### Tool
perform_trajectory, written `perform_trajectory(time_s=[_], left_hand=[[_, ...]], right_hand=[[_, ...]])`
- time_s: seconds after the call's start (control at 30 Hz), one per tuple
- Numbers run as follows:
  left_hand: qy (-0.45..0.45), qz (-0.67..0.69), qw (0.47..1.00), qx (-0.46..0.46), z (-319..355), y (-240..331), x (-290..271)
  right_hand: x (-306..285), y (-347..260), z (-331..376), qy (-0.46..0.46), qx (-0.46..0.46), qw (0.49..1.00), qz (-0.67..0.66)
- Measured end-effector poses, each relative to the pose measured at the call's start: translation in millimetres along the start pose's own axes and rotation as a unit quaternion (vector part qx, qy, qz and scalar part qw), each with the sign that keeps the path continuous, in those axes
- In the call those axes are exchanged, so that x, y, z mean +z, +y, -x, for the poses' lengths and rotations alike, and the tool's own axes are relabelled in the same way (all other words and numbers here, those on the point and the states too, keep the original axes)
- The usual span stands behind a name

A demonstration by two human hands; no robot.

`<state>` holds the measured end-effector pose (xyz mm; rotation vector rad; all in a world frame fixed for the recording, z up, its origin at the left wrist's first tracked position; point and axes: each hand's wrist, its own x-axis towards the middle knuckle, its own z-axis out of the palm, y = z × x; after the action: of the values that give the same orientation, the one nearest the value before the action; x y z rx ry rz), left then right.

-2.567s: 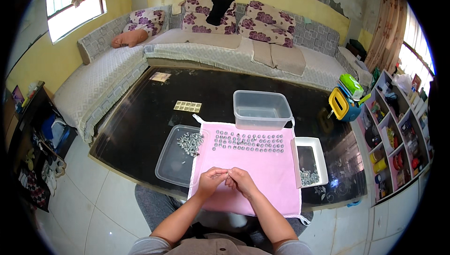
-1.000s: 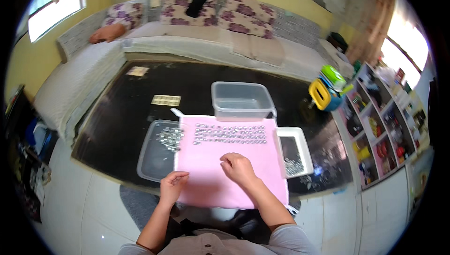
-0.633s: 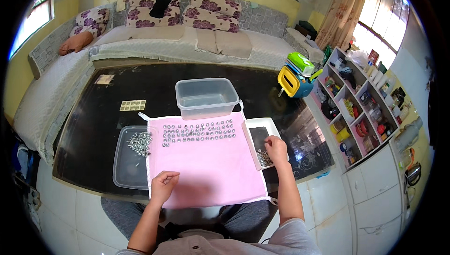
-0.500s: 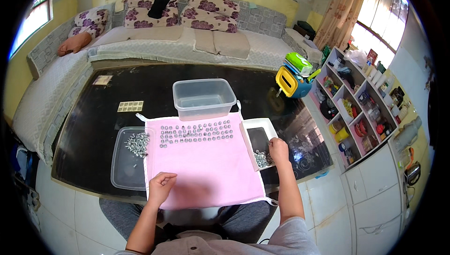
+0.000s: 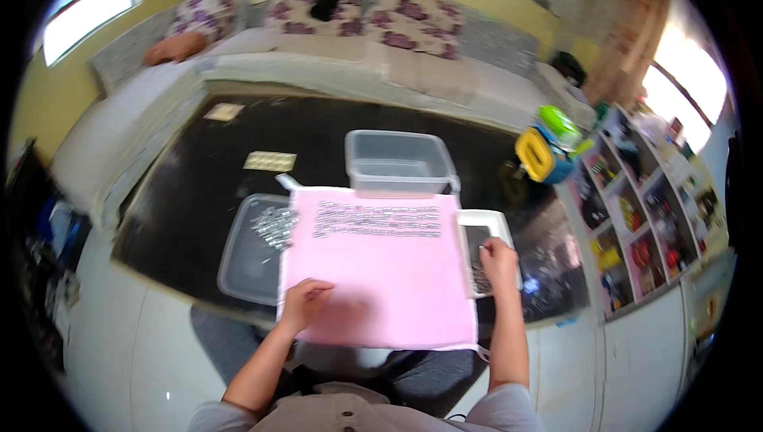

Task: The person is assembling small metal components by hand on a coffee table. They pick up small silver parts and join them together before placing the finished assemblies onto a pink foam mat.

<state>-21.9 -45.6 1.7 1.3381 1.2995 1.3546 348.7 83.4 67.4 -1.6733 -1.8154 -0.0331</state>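
A pink cloth (image 5: 381, 273) lies on the near edge of a black glossy table (image 5: 199, 185), with rows of small silvery pieces (image 5: 377, 219) along its far side. My left hand (image 5: 306, 298) rests on the cloth's near left part, fingers loosely curled, nothing visibly in it. My right hand (image 5: 499, 257) reaches into a small white tray (image 5: 469, 227) at the cloth's right edge, fingers down among small metal pieces; whether it grips any is hidden. A clear flat lid (image 5: 242, 261) with a heap of silvery pieces (image 5: 274, 224) lies left of the cloth.
A clear plastic tub (image 5: 397, 163) stands just beyond the cloth. A small pale card (image 5: 270, 162) and another (image 5: 222, 112) lie farther on the table. A yellow container (image 5: 534, 154) sits at the table's right end, shelves (image 5: 636, 225) to the right, a long sofa (image 5: 358, 58) behind.
Earlier both hands were together at the cloth's near edge. My right hand has since moved right to the white tray; my left stayed on the cloth. The view has shifted.
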Motion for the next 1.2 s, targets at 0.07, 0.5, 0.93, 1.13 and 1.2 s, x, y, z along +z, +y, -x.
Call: perform_trajectory(time_s=[0.07, 0.5, 0.93, 1.13, 1.2], left_hand=[[-0.020, 0.015, 1.000, -0.005, -2, 7, 3], [0.117, -0.312, 0.943, 0.013, -23, 26, -100], [0.063, -0.030, 0.996, -0.061, -26, 23, -39], [-0.011, 0.056, 0.997, -0.043, -22, 16, 17], [-0.013, 0.036, 0.999, -0.036, -21, 11, 21]], right_hand=[[0, -30, 8, -0.058, 0.068, 0.980, -0.180], [90, -131, 66, -0.230, 0.079, 0.842, -0.482], [109, -152, 84, -0.313, 0.145, 0.709, -0.615], [107, -159, 85, -0.324, 0.154, 0.676, -0.644], [109, -156, 87, -0.325, 0.146, 0.671, -0.651]])
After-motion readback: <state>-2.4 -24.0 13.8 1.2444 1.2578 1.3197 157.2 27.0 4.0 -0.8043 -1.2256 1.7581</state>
